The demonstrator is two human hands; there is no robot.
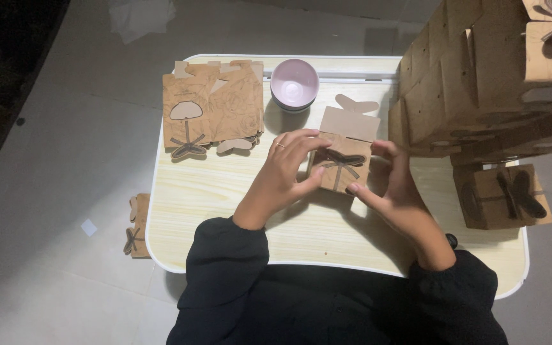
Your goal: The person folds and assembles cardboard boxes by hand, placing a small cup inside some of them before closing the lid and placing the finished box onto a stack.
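The person sits at a small pale wooden bench with rounded corners, both black sleeves resting at its near edge. In the middle of it stands a little brown cardboard box with a dark bow shape printed on its top, its lid flap standing open on the far side and ending in a rounded tab.

The left hand is curled round the box's left side: the fingers reach over the top edge while the thumb presses against the near left corner (there is a thin ring on one finger). The right hand closes on the box from the right, thumb at the near right corner and fingers bent against the right wall. So the box is pinched between the two hands, sitting on the bench rather than lifted, as far as I can tell.

Just beyond the box, toward the far edge, stands a pale lilac bowl. To the left of that lies a loose pile of flat, unfolded box blanks of the same brown card. At the right edge of the bench sits a finished box with its bow closed, and above it a tall stack of folded boxes looms close to the camera. One more flat blank lies on the grey floor, just left of the bench.
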